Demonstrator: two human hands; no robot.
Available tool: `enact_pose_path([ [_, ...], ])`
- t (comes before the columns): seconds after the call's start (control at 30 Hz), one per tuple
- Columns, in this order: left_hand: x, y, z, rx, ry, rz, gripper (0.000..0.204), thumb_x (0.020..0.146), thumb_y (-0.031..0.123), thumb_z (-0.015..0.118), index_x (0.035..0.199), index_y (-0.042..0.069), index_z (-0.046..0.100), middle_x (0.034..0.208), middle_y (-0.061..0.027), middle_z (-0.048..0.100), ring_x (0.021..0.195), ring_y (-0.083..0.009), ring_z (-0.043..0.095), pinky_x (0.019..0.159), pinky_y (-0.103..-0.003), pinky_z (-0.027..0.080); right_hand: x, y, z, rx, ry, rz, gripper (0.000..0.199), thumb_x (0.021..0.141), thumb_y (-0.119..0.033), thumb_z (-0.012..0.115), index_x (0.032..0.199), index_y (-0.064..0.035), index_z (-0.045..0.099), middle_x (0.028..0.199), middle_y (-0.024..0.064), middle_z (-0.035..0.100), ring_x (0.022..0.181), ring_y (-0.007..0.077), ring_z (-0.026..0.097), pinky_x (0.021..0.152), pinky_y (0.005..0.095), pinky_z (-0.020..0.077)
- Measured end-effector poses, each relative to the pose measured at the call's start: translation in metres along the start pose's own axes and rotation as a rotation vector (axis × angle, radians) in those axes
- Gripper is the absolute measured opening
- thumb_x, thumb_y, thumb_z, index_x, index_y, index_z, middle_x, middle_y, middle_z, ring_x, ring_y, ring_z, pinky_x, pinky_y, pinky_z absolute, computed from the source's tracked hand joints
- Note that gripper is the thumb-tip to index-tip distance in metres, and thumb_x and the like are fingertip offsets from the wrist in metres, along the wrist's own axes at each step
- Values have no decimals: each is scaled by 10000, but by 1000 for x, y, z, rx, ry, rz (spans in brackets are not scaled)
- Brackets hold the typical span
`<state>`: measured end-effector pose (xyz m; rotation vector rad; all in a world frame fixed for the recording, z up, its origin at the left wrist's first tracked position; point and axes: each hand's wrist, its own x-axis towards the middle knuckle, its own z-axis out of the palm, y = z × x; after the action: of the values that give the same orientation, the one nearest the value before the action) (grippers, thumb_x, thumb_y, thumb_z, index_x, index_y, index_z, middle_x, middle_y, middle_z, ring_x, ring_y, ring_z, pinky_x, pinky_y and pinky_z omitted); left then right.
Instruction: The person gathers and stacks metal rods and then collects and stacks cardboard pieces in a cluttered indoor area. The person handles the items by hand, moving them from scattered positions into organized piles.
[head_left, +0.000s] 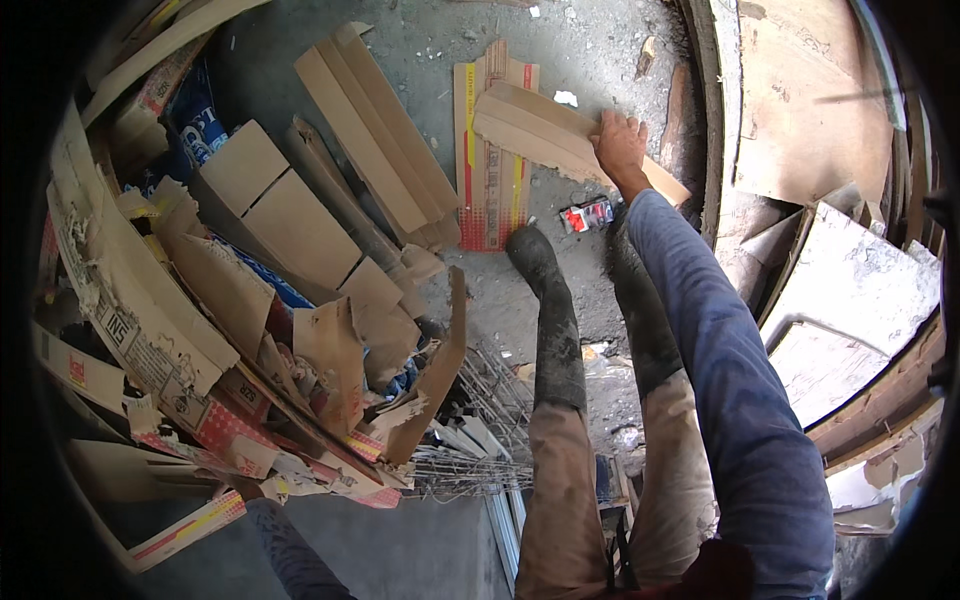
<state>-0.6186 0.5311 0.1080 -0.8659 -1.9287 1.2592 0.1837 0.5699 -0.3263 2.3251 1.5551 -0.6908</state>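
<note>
My right hand (622,152) reaches down to the floor, its fingers closed over the far edge of a folded brown cardboard strip (540,124). That strip partly overlaps a flat cardboard piece (493,215) with red and yellow print. At the lower left, my left hand (246,487) is at the near edge of a large bundle of torn, flattened cardboard (165,335) and grips it. The cardboard hides most of those fingers. Another long folded cardboard piece (375,130) lies between the bundle and the printed piece.
A crumpled red and white packet (587,215) lies beside my dark boots (540,265). Thin metal wire mesh (480,420) is left of my legs. Worn boards (815,100) and a whitish panel (840,285) stand along the right. Blue plastic (203,125) shows among the cardboard.
</note>
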Motion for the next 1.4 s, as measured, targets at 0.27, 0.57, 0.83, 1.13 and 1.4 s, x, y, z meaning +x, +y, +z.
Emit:
enact_pose_path([
  [0.27, -12, -8, 7, -4, -31, -29, 785, 1039, 605, 473, 1657, 443, 17, 1765, -25, -54, 1590, -474, 13, 1168, -812, 86, -45, -51, -46, 734, -35, -123, 268, 948, -253, 708, 1044, -7, 665, 1030, 269, 642, 1060, 426, 613, 923, 485, 505],
  [0.57, -39, -17, 12, -21, -3, -27, 798, 1032, 618, 476, 1657, 443, 12, 1765, -28, -61, 1585, -486, 11, 1170, -808, 73, 29, -154, 78, 971, 210, 304, 653, 767, -220, 886, 1222, 91, 536, 989, 219, 699, 912, 371, 706, 833, 421, 565],
  [0.83, -55, -16, 9, -46, -34, -33, 810, 1026, 631, 479, 1658, 444, 7, 1765, -31, -67, 1581, -497, 8, 1172, -804, 61, -10, -161, 12, 1431, -114, 130, 313, 1001, -180, 678, 1203, 27, 558, 1028, 134, 717, 887, 187, 687, 802, 359, 572],
  [1.13, -66, -9, 1, -84, -16, -28, 824, 1019, 644, 482, 1658, 444, 2, 1764, -34, -74, 1577, -510, 6, 1174, -799, 48, -31, -258, -16, 1141, 126, -154, 356, 1008, -216, 641, 1302, -29, 565, 1168, 227, 663, 1051, 395, 645, 938, 496, 511],
  [1.4, -70, -8, 5, -100, 3, -25, 837, 1012, 656, 484, 1659, 444, -3, 1764, -37, -80, 1573, -521, 4, 1175, -795, 37, -41, -320, 73, 809, -263, 316, 645, 830, -313, 845, 1253, 32, 502, 1199, 285, 647, 1183, 472, 617, 991, 542, 502],
])
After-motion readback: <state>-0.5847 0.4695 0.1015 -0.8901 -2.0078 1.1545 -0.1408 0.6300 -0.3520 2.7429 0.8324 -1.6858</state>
